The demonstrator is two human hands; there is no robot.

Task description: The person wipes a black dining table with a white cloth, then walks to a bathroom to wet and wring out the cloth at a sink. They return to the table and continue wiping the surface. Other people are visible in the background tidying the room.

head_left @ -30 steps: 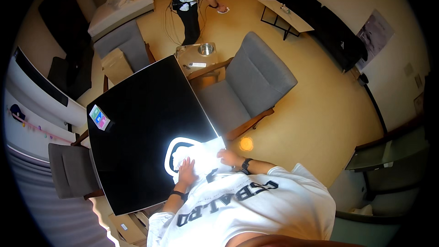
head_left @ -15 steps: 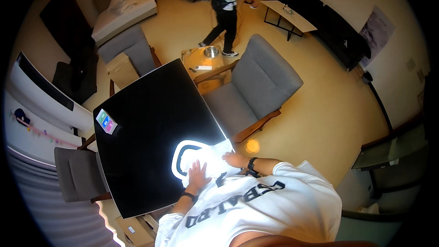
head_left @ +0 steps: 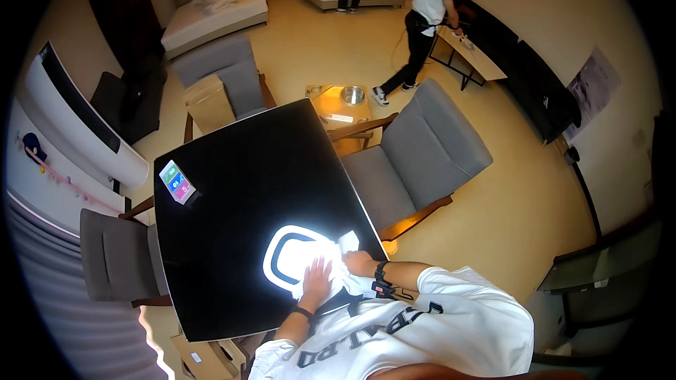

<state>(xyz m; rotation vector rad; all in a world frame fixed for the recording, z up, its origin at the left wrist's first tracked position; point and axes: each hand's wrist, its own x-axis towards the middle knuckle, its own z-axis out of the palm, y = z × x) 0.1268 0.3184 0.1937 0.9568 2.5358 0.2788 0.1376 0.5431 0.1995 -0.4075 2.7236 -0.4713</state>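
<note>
On the near part of the black table (head_left: 246, 169) lies a crumpled white cloth (head_left: 343, 285), whose exact kind I cannot make out. My left hand (head_left: 317, 281) rests flat on its left part, fingers stretched out. Closed at the cloth's right side is my right hand (head_left: 360, 264), with a white corner sticking up beyond the knuckles; its fingertips are partly hidden. A bright rounded ring (head_left: 271, 257) shows around the cloth's left part, apparently light glaring on the glossy top.
A small display with coloured panels (head_left: 177, 181) stands at the table's left. Grey chairs (head_left: 436, 148) surround the table. Beyond are a low side table with a metal bowl (head_left: 352, 95), a coffee table (head_left: 479, 60), a black sofa, beds and two other people.
The view has shifted, and more of the far room shows. Both hands stay on the cloth, which looks more bunched between them. The person in the white shirt has walked right to the coffee table.
</note>
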